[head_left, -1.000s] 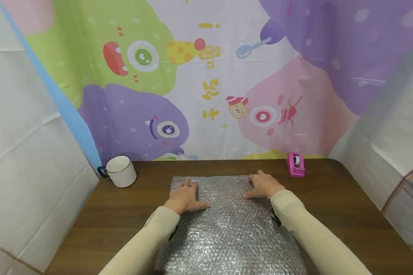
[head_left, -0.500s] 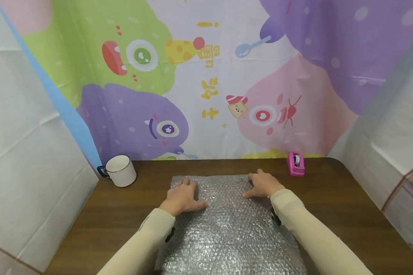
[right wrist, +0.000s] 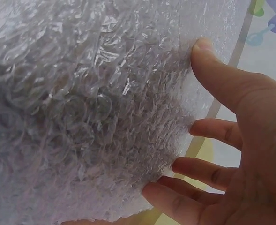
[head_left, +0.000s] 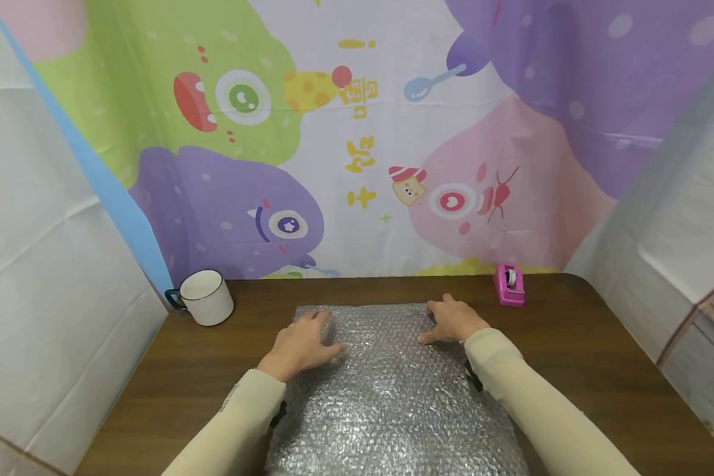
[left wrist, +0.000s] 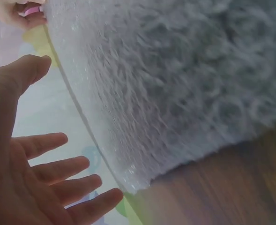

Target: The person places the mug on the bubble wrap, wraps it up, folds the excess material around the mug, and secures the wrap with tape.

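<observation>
Left hand (head_left: 300, 344) shifted outward along the bubble wrap (head_left: 393, 403)

Since the earlier frames it has moved toward the sheet's left edge, its grip released and fingers spread. At the far right corner the right hand (head_left: 455, 322) stays put, thumb and fingertips touching the wrap, grip loose. The sheet lies on the wooden surface (head_left: 571, 344), between a white mug (head_left: 207, 303) and a pink tape dispenser (head_left: 508, 291).

Bubble wrap (head_left: 393, 410) is lying on the tabletop (head_left: 172, 383), mug (head_left: 210, 305) sitting back left, tape dispenser (head_left: 510, 295) sitting back right, cloth (head_left: 363, 244) hanging behind.
</observation>
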Tool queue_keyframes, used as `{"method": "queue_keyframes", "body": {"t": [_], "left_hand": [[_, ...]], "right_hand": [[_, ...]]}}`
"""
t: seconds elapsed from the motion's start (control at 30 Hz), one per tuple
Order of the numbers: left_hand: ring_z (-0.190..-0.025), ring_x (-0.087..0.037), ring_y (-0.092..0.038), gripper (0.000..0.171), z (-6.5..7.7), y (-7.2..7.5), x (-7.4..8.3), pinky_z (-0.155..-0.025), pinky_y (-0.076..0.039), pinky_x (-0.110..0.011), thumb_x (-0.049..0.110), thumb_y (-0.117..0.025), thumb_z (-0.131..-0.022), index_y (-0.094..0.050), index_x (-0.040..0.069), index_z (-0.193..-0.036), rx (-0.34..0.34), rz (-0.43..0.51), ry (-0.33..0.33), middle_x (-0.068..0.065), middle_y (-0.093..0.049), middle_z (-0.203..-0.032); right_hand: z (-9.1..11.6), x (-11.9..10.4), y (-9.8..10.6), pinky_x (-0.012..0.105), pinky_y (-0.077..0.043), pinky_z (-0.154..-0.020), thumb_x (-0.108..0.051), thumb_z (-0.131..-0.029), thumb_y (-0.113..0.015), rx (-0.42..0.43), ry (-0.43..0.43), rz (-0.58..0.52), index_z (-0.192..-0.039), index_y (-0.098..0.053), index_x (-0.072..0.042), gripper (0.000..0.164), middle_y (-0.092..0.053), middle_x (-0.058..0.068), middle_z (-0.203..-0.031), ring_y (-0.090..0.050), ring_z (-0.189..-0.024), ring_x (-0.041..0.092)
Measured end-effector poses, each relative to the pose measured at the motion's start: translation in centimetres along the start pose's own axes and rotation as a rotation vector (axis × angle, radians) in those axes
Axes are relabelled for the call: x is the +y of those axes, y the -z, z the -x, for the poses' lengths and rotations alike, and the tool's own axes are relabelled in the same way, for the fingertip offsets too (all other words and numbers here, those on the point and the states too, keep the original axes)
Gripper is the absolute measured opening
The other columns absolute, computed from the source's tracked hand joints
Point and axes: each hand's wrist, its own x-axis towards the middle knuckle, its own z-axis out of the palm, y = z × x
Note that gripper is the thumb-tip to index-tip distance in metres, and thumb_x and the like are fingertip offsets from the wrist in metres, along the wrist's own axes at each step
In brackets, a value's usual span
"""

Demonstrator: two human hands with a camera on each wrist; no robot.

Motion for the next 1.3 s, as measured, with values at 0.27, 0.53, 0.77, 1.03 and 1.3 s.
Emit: {"method": "queue_keyframes", "body": {"t": [0.27,0.53,0.77,1.03,1.3], "left_hand": [[-0.131,-0.041,-0.058,0.085,0.6,0.5,-1.7,-0.08,-0.059,-0.058,0.06,-0.072,-0.088,-0.05,0.007,-0.15,0.057,0.019,0.002,-0.022,-0.052,-0.151],[-0.126,-0.044,-0.06,0.083,1.1,1.4,-4.1,-0.086,-0.057,-0.062,0.057,-0.071,-0.089,-0.047,0.007,-0.152,0.081,0.047,0.057,-0.023,-0.054,-0.149],[-0.128,-0.049,-0.056,0.082,1.5,2.3,-6.8,-0.087,-0.055,-0.065,0.056,-0.07,-0.089,-0.049,0.004,-0.149,0.15,0.014,0.082,-0.029,-0.055,-0.144],[-0.132,-0.053,-0.05,0.083,2.6,4.0,-9.7,-0.099,-0.048,-0.068,0.054,-0.071,-0.089,-0.047,0.003,-0.15,0.242,0.012,0.079,-0.031,-0.052,-0.145],[-0.131,-0.054,-0.047,0.085,3.4,6.0,-12.4,-0.095,-0.047,-0.072,0.049,-0.071,-0.09,-0.042,0.0,-0.153,0.316,-0.002,0.088,-0.033,-0.048,-0.145]], "right_hand": [[-0.2,0.1,0.0,0.058,-0.054,-0.093,-0.051,-0.082,-0.084,-0.002,-0.001,-0.017,-0.136,-0.06,-0.005,0.074,-0.055,0.025,-0.128,-0.063,-0.107,0.04],[0.0,-0.1,0.1,0.057,-0.054,-0.093,-0.051,-0.082,-0.083,-0.006,-0.007,-0.021,-0.136,-0.06,-0.005,0.074,-0.054,0.026,-0.131,-0.063,-0.108,0.041],[0.2,-0.3,0.2,0.057,-0.054,-0.095,-0.049,-0.083,-0.083,-0.005,-0.008,-0.024,-0.137,-0.06,-0.004,0.075,-0.054,0.026,-0.13,-0.063,-0.11,0.041],[0.0,-0.2,0.0,0.058,-0.053,-0.095,-0.051,-0.082,-0.083,-0.01,-0.009,-0.011,-0.137,-0.06,-0.005,0.075,-0.054,0.025,-0.13,-0.062,-0.109,0.041],[-0.1,-0.1,0.0,0.058,-0.053,-0.095,-0.05,-0.082,-0.083,-0.006,-0.009,-0.012,-0.136,-0.06,-0.005,0.074,-0.055,0.024,-0.128,-0.062,-0.109,0.041]]}}
